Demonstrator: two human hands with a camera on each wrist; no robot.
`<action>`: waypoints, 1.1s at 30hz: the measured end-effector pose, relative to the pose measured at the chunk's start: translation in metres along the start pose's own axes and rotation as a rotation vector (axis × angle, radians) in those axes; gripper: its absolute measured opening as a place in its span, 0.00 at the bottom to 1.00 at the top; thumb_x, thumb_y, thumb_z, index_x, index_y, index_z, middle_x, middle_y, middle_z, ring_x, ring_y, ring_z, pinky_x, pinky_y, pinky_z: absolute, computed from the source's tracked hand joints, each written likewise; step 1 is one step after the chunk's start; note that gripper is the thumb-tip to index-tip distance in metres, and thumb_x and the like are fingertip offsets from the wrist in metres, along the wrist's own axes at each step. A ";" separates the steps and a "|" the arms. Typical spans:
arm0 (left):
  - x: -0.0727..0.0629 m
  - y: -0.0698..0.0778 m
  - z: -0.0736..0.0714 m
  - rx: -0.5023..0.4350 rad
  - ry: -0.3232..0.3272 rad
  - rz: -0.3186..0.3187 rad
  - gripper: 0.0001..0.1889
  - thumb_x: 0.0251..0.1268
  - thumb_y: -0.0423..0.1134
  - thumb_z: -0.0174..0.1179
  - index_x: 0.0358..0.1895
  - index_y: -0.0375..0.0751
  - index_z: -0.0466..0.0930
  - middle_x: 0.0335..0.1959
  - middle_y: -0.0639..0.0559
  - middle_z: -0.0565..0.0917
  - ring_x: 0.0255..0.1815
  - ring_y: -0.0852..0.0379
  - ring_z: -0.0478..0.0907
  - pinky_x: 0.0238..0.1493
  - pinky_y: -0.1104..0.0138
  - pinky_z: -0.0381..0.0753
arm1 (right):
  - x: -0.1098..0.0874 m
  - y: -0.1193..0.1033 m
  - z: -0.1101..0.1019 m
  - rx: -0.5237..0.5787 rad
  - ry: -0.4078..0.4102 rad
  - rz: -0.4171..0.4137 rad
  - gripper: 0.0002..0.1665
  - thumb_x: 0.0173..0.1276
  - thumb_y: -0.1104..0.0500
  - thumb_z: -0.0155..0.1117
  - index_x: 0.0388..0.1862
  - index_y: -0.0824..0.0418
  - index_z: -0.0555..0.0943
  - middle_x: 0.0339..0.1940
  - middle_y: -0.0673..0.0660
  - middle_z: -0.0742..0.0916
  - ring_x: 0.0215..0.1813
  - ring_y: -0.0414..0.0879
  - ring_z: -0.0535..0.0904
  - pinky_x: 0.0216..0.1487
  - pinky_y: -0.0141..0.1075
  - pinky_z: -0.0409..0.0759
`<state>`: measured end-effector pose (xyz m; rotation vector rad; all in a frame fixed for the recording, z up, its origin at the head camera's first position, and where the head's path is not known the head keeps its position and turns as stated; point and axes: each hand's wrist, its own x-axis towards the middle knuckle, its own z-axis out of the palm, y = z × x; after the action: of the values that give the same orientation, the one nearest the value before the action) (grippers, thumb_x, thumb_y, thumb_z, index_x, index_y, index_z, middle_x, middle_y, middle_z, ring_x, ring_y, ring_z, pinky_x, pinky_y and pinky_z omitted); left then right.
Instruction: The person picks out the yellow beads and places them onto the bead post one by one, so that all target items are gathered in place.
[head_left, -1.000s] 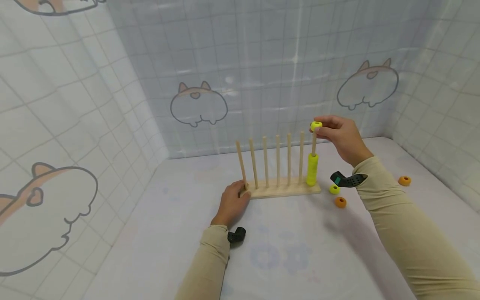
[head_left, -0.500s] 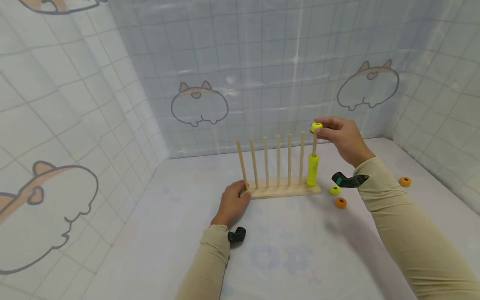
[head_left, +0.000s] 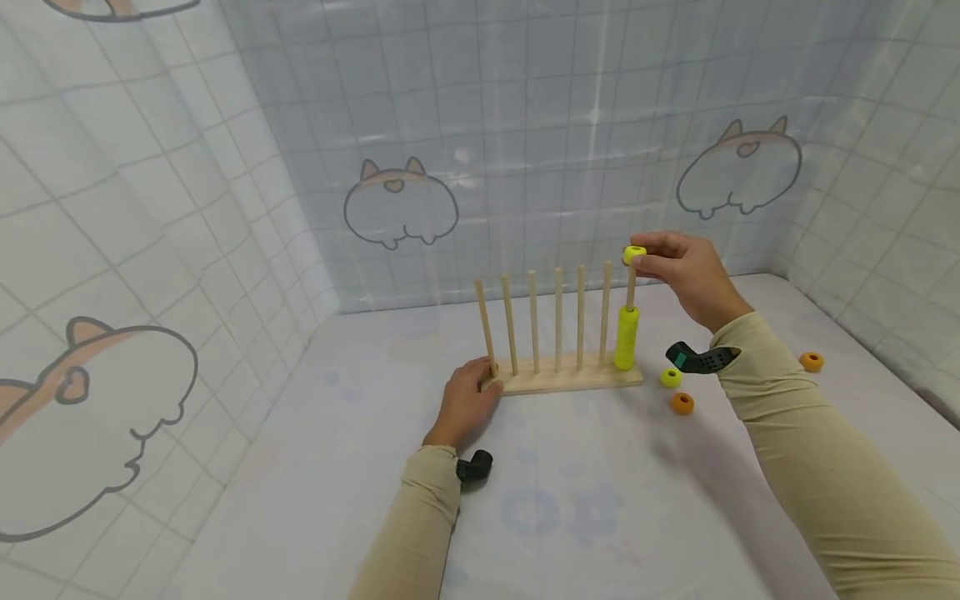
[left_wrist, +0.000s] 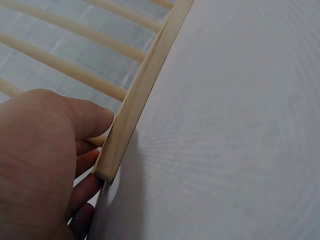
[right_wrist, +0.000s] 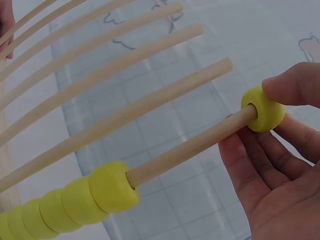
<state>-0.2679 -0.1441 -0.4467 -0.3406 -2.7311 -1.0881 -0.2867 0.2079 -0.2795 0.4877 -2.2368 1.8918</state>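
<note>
A wooden rack with several upright pegs on a flat base (head_left: 566, 382) stands on the table. Its rightmost peg (right_wrist: 187, 147) carries a stack of yellow beads (head_left: 626, 340) on its lower part. My right hand (head_left: 686, 275) pinches another yellow bead (right_wrist: 263, 108) between thumb and fingers; the bead sits around the top end of that same peg, apart from the stack. My left hand (head_left: 467, 404) grips the left end of the base, with the thumb (left_wrist: 95, 119) at its front edge and the other fingers partly hidden behind it.
A loose yellow bead (head_left: 671, 377) and an orange bead (head_left: 682, 404) lie right of the base, below my right wrist. Another orange bead (head_left: 811, 362) lies farther right, beyond my sleeve. Tile-patterned sheeting (head_left: 525, 150) rises behind and at both sides of the table.
Almost nothing differs. My right hand keeps the yellow bead at the peg's top, and my left hand stays on the base. The head view has shifted very slightly.
</note>
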 end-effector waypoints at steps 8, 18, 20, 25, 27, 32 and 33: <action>0.002 0.000 -0.003 -0.007 0.002 0.023 0.22 0.70 0.41 0.60 0.63 0.36 0.79 0.68 0.45 0.75 0.68 0.43 0.70 0.69 0.49 0.65 | 0.002 0.002 -0.001 0.017 -0.003 -0.001 0.25 0.72 0.58 0.66 0.64 0.67 0.77 0.53 0.55 0.84 0.55 0.48 0.79 0.55 0.29 0.79; 0.003 0.000 -0.003 -0.003 0.004 0.035 0.22 0.70 0.40 0.60 0.63 0.35 0.79 0.67 0.43 0.76 0.67 0.41 0.70 0.68 0.47 0.66 | 0.004 0.003 -0.001 -0.024 -0.007 0.014 0.27 0.72 0.54 0.67 0.65 0.66 0.77 0.55 0.55 0.83 0.56 0.47 0.79 0.57 0.31 0.78; 0.004 0.000 -0.004 0.003 -0.001 0.031 0.22 0.70 0.41 0.60 0.64 0.35 0.79 0.67 0.43 0.75 0.67 0.42 0.70 0.68 0.47 0.66 | 0.004 0.002 -0.002 -0.031 -0.008 0.015 0.28 0.72 0.53 0.67 0.65 0.67 0.77 0.55 0.55 0.83 0.55 0.47 0.80 0.57 0.30 0.78; 0.006 0.000 -0.005 0.014 -0.011 0.022 0.22 0.70 0.42 0.60 0.64 0.36 0.79 0.68 0.44 0.75 0.68 0.42 0.70 0.68 0.48 0.66 | 0.007 0.002 -0.003 -0.019 -0.006 0.018 0.29 0.72 0.54 0.67 0.65 0.69 0.77 0.55 0.54 0.84 0.54 0.47 0.80 0.55 0.29 0.79; 0.006 0.000 -0.006 0.013 -0.011 0.025 0.22 0.70 0.41 0.60 0.63 0.36 0.79 0.68 0.44 0.75 0.67 0.42 0.70 0.68 0.48 0.66 | 0.008 0.002 -0.003 -0.010 -0.005 0.016 0.29 0.71 0.54 0.67 0.64 0.69 0.77 0.55 0.55 0.84 0.54 0.46 0.81 0.55 0.29 0.79; 0.007 0.002 -0.009 0.006 -0.016 0.031 0.22 0.70 0.41 0.60 0.63 0.36 0.79 0.68 0.44 0.75 0.67 0.42 0.70 0.68 0.48 0.66 | 0.011 0.002 -0.003 -0.003 -0.003 0.016 0.27 0.71 0.55 0.67 0.63 0.69 0.78 0.55 0.55 0.84 0.53 0.46 0.81 0.55 0.31 0.80; 0.008 0.002 -0.010 0.004 -0.018 0.031 0.22 0.70 0.41 0.60 0.63 0.36 0.79 0.68 0.44 0.75 0.67 0.42 0.70 0.68 0.48 0.66 | 0.011 0.001 -0.003 -0.005 -0.003 0.019 0.27 0.71 0.55 0.67 0.64 0.69 0.78 0.55 0.54 0.84 0.53 0.46 0.81 0.55 0.31 0.80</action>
<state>-0.2737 -0.1481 -0.4363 -0.3927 -2.7334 -1.0765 -0.2978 0.2093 -0.2766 0.4708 -2.2552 1.8960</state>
